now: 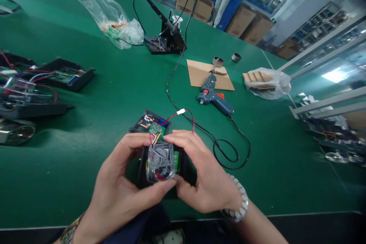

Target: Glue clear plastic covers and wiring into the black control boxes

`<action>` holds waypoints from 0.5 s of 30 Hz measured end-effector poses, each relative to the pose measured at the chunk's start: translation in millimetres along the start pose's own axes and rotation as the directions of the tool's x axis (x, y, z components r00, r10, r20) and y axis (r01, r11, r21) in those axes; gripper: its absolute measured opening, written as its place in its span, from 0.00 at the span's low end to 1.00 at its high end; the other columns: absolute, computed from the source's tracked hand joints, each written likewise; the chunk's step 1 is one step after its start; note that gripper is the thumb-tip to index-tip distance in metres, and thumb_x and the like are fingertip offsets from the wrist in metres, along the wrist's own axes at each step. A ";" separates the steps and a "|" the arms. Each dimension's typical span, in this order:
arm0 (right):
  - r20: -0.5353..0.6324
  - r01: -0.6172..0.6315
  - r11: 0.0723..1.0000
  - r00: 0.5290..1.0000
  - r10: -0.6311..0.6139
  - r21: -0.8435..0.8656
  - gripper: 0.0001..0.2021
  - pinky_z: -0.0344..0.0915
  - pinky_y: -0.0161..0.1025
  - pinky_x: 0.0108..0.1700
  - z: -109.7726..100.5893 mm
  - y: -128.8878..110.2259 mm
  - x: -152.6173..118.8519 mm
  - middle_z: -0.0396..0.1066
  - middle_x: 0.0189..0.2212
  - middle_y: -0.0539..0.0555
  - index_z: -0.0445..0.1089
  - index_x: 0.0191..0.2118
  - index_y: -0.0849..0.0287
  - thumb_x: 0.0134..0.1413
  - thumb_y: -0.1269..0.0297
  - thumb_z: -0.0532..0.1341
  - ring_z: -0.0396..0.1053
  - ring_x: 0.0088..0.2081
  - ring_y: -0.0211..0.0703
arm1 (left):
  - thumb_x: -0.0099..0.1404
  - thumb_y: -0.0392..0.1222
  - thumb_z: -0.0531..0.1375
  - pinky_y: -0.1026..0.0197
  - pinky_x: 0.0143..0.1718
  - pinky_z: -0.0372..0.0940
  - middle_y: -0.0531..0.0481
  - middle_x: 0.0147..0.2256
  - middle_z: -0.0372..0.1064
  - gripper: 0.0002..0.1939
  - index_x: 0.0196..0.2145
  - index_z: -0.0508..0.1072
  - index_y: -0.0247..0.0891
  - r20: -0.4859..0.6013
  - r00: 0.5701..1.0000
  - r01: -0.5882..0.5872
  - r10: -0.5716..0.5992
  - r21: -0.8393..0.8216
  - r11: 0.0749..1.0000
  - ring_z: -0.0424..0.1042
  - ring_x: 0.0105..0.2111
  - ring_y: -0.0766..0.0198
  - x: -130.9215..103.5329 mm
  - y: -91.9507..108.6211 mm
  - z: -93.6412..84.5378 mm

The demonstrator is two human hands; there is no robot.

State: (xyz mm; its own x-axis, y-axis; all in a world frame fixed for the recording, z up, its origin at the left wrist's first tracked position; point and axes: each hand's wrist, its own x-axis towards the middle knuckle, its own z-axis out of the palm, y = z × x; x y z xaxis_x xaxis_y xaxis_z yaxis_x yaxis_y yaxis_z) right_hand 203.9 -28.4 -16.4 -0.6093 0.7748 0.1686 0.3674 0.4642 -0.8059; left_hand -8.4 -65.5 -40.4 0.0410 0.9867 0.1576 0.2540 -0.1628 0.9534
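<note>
Between my two hands is a clear plastic box with wires and small mechanical parts inside. My left hand grips its left side, thumb along the near edge. From the right, my right hand closes on it, with fingertips at the far corner and thumb at the near one. Beneath and behind it lies an open black housing with a green circuit board. Red, white and yellow wires run from the box toward that board. A red-and-black lead with a white connector loops out behind my right hand.
A glue gun lies near cardboard, its cord coiled to the right. Farther back are a soldering iron in its stand and a plastic bag. More opened black housings lie left; bagged cardboard pieces lie right.
</note>
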 end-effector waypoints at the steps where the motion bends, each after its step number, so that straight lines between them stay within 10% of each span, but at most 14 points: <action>1: 0.003 0.009 1.000 1.000 -0.009 0.006 0.38 0.55 0.51 0.72 0.6 -0.6 0.2 0.65 0.63 0.62 0.60 0.68 0.63 0.49 0.69 0.68 0.61 0.66 0.53 | 0.60 0.41 0.73 0.59 0.51 0.67 0.52 0.51 0.68 0.26 0.53 0.69 0.48 -0.011 1.000 0.019 -0.019 0.005 1.000 0.71 0.52 0.58 -0.2 0.3 0.7; 9: -0.096 -0.061 0.993 0.993 0.070 0.098 0.29 0.62 0.54 0.65 5.3 0.3 7.5 0.73 0.57 0.57 0.68 0.61 0.55 0.58 0.55 0.73 0.68 0.60 0.53 | 0.61 0.56 0.74 0.58 0.43 0.67 0.52 0.46 0.72 0.27 0.53 0.70 0.49 0.049 0.989 0.147 -0.143 -0.100 0.984 0.73 0.44 0.58 5.3 -0.9 -5.5; 15: -0.144 -0.020 0.987 0.989 0.043 0.160 0.28 0.63 0.54 0.63 6.0 4.6 11.8 0.76 0.55 0.56 0.72 0.59 0.52 0.56 0.48 0.74 0.69 0.60 0.54 | 0.46 0.51 0.82 0.57 0.50 0.70 0.50 0.50 0.74 0.46 0.58 0.66 0.51 0.151 0.978 0.161 -0.141 -0.126 0.979 0.75 0.48 0.55 8.8 -8.5 -14.8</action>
State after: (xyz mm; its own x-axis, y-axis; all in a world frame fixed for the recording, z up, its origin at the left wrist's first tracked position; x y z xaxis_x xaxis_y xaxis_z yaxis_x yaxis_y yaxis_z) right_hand 194.2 -19.7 -21.6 -0.4852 0.8480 0.2134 0.2621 0.3739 -0.8897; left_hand -24.5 -55.4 -43.3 0.1499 0.9885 -0.0194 0.1339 -0.0008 0.9910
